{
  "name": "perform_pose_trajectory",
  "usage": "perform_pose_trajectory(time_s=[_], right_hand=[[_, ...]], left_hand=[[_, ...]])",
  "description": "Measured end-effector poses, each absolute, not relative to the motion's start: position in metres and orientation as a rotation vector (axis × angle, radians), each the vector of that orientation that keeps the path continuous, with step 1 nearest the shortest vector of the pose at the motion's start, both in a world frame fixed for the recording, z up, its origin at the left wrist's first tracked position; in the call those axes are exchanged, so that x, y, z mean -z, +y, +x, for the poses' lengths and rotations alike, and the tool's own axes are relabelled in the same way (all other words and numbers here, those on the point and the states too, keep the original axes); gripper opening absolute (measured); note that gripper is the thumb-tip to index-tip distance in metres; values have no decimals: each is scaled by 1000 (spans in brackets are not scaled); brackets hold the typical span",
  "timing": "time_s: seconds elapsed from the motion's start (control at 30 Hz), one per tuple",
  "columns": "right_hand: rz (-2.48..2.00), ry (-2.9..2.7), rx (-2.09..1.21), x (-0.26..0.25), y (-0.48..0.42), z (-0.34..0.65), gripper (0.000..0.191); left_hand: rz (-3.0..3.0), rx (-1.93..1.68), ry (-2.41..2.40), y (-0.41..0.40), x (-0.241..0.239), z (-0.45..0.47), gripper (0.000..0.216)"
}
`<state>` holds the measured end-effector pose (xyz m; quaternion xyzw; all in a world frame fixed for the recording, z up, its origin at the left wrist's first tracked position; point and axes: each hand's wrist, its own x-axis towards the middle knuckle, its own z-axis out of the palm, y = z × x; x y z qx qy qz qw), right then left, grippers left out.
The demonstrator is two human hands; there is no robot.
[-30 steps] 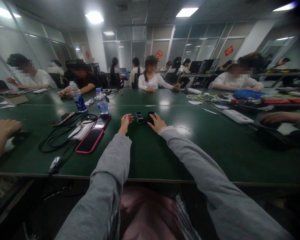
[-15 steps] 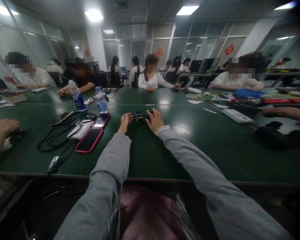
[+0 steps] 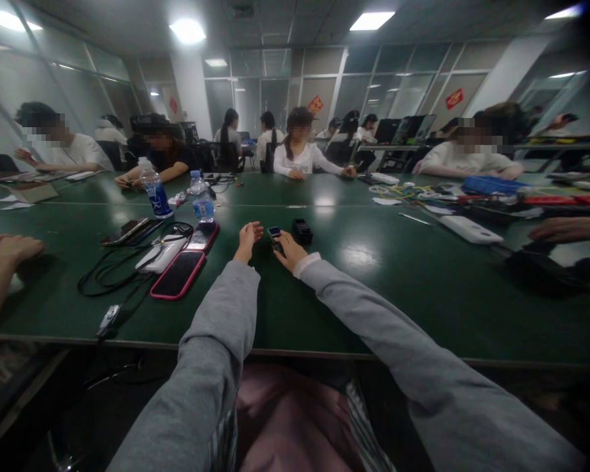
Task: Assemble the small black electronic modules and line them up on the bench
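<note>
My right hand [image 3: 291, 251] is at a small dark device with a little screen [image 3: 274, 232], its fingers closed over the device's right side and partly hiding it. Just beyond that hand stands a black boxy case or holder [image 3: 302, 231], apart from the fingers. To the left of the device, my left hand [image 3: 248, 242] rests near the table surface with its fingers loosely stretched toward it, holding nothing.
Left of my hands on the green table [image 3: 319, 314] lie a pink-rimmed phone [image 3: 177, 274], a second phone [image 3: 204, 236], a white power bank [image 3: 161, 254] and black cables. Two bottles stand behind. A white case [image 3: 471, 229] lies right. People sit around the table.
My right hand has moved left from over the black case onto the small screened device, uncovering the case. The left hand has barely moved.
</note>
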<state>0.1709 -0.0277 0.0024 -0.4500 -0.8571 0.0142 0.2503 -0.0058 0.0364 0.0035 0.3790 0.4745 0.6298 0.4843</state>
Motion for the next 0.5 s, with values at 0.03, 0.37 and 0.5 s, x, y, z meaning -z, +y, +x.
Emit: perform_pose_trajectory(time_s=[0.03, 0.37, 0.5], right_hand=[[-1174, -2339, -31, -1, -37, 178, 48], [-959, -2379, -71, 14, -103, 353, 58], [-1278, -2159, 33, 7, -120, 468, 54]], left_hand=[[920, -1533, 1157, 37, -3, -6, 33], [891, -1513, 1153, 32, -9, -7, 34], [879, -1513, 1163, 27, -13, -6, 33]])
